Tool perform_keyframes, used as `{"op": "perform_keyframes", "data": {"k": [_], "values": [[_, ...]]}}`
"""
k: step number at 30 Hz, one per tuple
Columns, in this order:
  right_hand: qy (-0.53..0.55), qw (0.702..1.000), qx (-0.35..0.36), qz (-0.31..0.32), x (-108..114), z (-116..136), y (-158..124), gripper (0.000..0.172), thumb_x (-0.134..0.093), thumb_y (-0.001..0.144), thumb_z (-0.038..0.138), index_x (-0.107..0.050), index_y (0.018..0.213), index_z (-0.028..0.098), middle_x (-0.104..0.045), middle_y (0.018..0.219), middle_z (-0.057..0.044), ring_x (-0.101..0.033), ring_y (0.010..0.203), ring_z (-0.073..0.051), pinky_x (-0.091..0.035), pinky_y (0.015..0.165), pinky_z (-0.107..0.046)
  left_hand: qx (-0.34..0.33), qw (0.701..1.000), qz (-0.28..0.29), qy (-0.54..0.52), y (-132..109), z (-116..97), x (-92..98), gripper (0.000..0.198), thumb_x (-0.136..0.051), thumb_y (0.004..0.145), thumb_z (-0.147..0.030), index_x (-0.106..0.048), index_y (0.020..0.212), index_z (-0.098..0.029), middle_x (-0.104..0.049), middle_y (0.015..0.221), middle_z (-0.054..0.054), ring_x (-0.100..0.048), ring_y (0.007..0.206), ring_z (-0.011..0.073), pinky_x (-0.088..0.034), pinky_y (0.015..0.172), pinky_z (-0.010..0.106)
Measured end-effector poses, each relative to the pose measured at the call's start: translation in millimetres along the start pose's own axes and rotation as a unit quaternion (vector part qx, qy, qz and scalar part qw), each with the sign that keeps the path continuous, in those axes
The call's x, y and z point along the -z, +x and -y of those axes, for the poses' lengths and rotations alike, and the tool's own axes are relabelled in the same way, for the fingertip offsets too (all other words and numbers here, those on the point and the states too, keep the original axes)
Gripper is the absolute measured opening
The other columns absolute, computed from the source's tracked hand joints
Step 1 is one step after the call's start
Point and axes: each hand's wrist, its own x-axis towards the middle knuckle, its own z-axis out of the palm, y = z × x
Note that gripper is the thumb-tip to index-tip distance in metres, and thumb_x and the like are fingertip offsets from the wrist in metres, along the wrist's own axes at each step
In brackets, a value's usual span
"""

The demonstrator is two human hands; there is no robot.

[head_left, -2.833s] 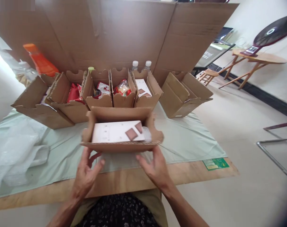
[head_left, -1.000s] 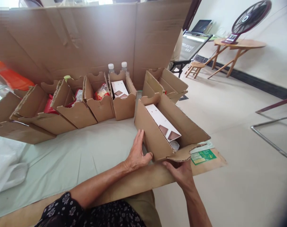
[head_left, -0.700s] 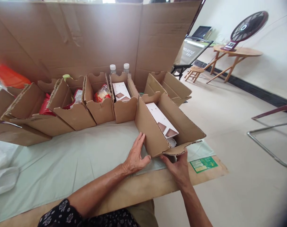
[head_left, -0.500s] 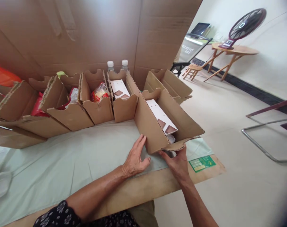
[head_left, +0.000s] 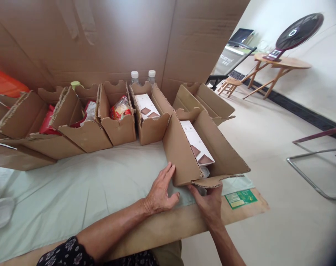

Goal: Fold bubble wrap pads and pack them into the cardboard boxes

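A cardboard box [head_left: 184,159] with no lid stands at the table's right end. Inside it lies a white carton with brown diamond shapes [head_left: 198,143], and some clear crinkled plastic [head_left: 205,171] shows near the front. My left hand [head_left: 161,190] rests beside the box with fingers spread, the fingertips at its left side wall; nothing is in this hand. At the box's front, my right hand [head_left: 209,207] grips below the drooping front flap [head_left: 208,181]. Its fingertips are partly hidden under that flap.
Several open cardboard boxes [head_left: 119,133] line the back, holding red packets and another white carton [head_left: 146,106]. Two capped bottles [head_left: 134,77] stand behind. A tall cardboard panel [head_left: 123,44] rises at the back. To the right are a fan [head_left: 295,33] and a chair frame [head_left: 309,181].
The whole view has shifted slightly, so things sit a little further right. Both hands keep nearly the same places at the box.
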Motion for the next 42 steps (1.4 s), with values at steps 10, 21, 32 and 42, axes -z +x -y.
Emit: {"op": "perform_keyframes", "data": {"k": [10,21,32,42], "values": [[-0.029,0.999,-0.031,-0.010,4,-2,-14,0.072,-0.085,0.069,0.055,-0.048,0.121,0.023,-0.066,0.106,-0.008,-0.068,0.089,-0.024,-0.059,0.079,-0.042,-0.022,0.997,-0.077,-0.002,-6,-4,-7.9,0.087,-0.064,0.078,-0.023,-0.034,0.160,-0.021,-0.043,0.163,0.017,-0.042,0.151,0.0376,-0.037,0.123,0.059],[-0.030,0.996,0.045,0.065,-21,22,47,0.073,-0.081,0.073,0.062,-0.048,0.125,0.024,-0.061,0.110,-0.006,-0.064,0.078,-0.020,-0.061,0.072,-0.041,-0.013,0.996,-0.089,-0.003,-5,-3,-8.9,0.095,-0.062,0.077,-0.020,-0.025,0.164,-0.024,-0.032,0.169,0.015,-0.035,0.155,0.0370,-0.042,0.120,0.060],[-0.021,0.998,0.046,0.039,-59,30,106,0.083,-0.080,0.068,0.055,-0.048,0.134,0.018,-0.065,0.119,-0.013,-0.065,0.100,-0.027,-0.062,0.076,-0.042,0.021,0.998,-0.041,-0.034,-4,1,-11.5,0.093,-0.061,0.076,-0.015,-0.028,0.163,-0.022,-0.036,0.168,0.015,-0.034,0.155,0.0368,-0.039,0.123,0.061],[-0.062,0.997,0.029,0.021,-72,20,121,0.059,-0.075,0.072,0.055,-0.056,0.115,0.019,-0.069,0.102,-0.008,-0.064,0.084,-0.022,-0.054,0.068,-0.036,0.043,0.998,-0.029,-0.027,-3,-2,-9.1,0.081,-0.061,0.075,-0.015,-0.043,0.155,-0.018,-0.039,0.165,0.017,-0.037,0.154,0.0364,-0.035,0.125,0.060]]}}
